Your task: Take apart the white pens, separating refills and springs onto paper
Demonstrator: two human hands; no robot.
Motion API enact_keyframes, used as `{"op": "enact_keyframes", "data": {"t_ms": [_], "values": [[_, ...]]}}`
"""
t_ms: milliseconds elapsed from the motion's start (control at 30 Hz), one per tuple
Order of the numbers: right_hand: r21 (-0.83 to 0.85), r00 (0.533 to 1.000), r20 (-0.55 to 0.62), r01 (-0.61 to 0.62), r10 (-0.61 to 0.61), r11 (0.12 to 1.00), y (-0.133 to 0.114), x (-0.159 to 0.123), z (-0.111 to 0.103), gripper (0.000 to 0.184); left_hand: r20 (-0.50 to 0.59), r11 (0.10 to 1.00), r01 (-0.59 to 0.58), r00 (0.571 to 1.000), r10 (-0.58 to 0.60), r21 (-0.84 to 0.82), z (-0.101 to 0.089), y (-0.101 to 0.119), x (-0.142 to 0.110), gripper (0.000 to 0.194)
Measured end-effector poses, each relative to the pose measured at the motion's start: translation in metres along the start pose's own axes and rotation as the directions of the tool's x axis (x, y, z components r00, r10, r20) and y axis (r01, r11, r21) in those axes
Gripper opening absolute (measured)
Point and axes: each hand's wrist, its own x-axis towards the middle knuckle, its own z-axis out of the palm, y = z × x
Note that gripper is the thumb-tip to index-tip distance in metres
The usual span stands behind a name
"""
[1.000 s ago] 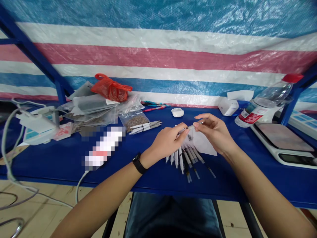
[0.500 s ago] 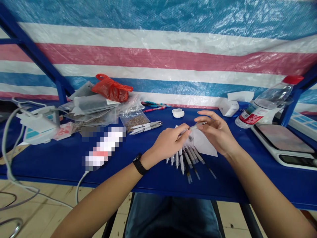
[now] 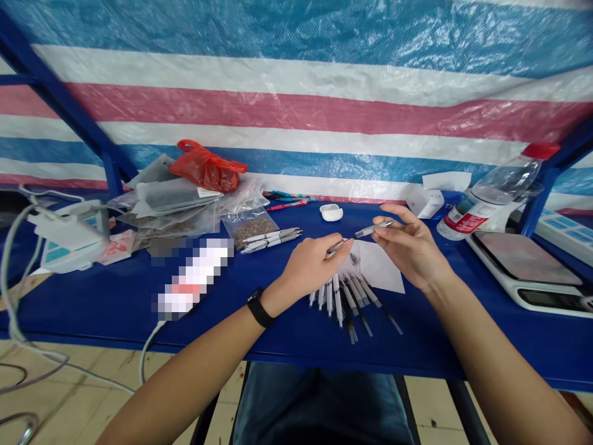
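My left hand and my right hand both pinch one thin grey pen part, held just above the blue table. The left fingers grip its thin lower end and the right fingers hold its upper end. Under the hands lies a white sheet of paper with small dark bits on it. Several pen refills lie fanned out on the table just in front of the hands. A black watch sits on my left wrist.
A few white pens and a bag of small parts lie left of the hands. Plastic bags and a red bag are piled at back left. A small white dish, a bottle and a scale stand to the right.
The right hand has lifted the pen part's upper end a little and drawn it to the right. The left hand has barely moved.
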Motion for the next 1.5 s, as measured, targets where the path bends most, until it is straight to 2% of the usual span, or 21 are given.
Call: {"op": "enact_keyframes", "data": {"t_ms": [267, 367, 433, 500, 567, 667, 767, 900, 1000, 1100, 1167, 1233, 1300, 1367, 1500], "values": [[0.045, 0.987, -0.137, 0.087, -0.08, 0.995, -0.001, 0.017, -0.031, 0.03, -0.07, 1.0, -0.001, 0.998, 0.001, 0.005, 0.0, -0.001, 0.001, 0.052], [0.064, 0.986, -0.165, 0.034, -0.023, 0.997, -0.007, 0.015, -0.028, 0.034, -0.07, 1.0, 0.001, 0.998, 0.0, 0.006, 0.0, -0.001, 0.001, 0.052], [0.047, 0.989, -0.119, -0.084, 0.089, 0.995, -0.008, 0.01, -0.019, 0.039, -0.067, 1.0, 0.005, 0.998, -0.004, 0.013, 0.0, -0.001, 0.001, 0.052], [0.005, 0.979, -0.026, -0.204, 0.204, 0.979, -0.008, 0.004, -0.006, 0.042, -0.06, 1.0, 0.012, 0.998, -0.01, 0.026, 0.0, -0.001, 0.001, 0.052], [-0.036, 0.966, 0.06, -0.251, 0.253, 0.967, -0.007, -0.002, 0.004, 0.041, -0.051, 0.999, 0.017, 0.999, -0.016, 0.035, 0.001, -0.002, 0.001, 0.052], [-0.062, 0.961, 0.086, -0.258, 0.262, 0.964, -0.005, -0.005, 0.012, 0.041, -0.036, 0.999, 0.026, 0.999, -0.024, 0.043, 0.001, -0.003, 0.001, 0.051], [-0.042, 0.977, 0.03, -0.209, 0.211, 0.977, -0.005, -0.004, 0.012, 0.043, -0.044, 0.997, 0.043, 0.998, -0.04, 0.065, 0.002, -0.004, 0.001, 0.052], [-0.008, 0.985, -0.121, -0.122, 0.12, 0.993, -0.008, 0.002, 0.003, 0.049, -0.068, 0.993, 0.078, 0.995, -0.072, 0.091, 0.003, -0.005, 0.003, 0.054], [-0.108, 0.98, -0.184, -0.097, 0.077, 0.989, -0.009, 0.006, -0.007, 0.048, -0.081, 0.988, 0.108, 0.992, -0.1, 0.107, 0.004, -0.005, 0.003, 0.053], [-0.424, 0.994, -0.102, -0.085, 0.045, 0.902, -0.009, 0.006, -0.016, 0.044, -0.082, 0.986, 0.119, 0.991, -0.11, 0.118, 0.003, -0.005, 0.003, 0.052], [-0.626, 0.996, -0.001, -0.07, 0.089, 0.777, -0.007, 0.006, -0.018, 0.04, -0.082, 0.985, 0.126, 0.99, -0.116, 0.119, 0.001, -0.005, 0.003, 0.053], [-0.759, 0.981, 0.068, -0.066, 0.179, 0.647, -0.005, 0.004, -0.017, 0.033, -0.085, 0.985, 0.13, 0.989, -0.121, 0.116, 0.0, -0.004, 0.003, 0.053], [-0.842, 0.967, 0.087, -0.056, 0.238, 0.536, -0.003, 0.003, -0.012, 0.027, -0.083, 0.985, 0.131, 0.989, -0.122, 0.11, -0.001, -0.003, 0.003, 0.053], [-0.886, 0.964, 0.102, -0.025, 0.247, 0.462, 0.0, 0.001, -0.005, 0.023, -0.074, 0.985, 0.136, 0.989, -0.128, 0.104, -0.001, -0.002, 0.002, 0.054], [-0.9, 0.96, 0.165, 0.052, 0.228, 0.432, 0.005, 0.001, 0.001, 0.021, -0.061, 0.984, 0.146, 0.988, -0.141, 0.104, -0.002, 0.001, 0.002, 0.054]]}}
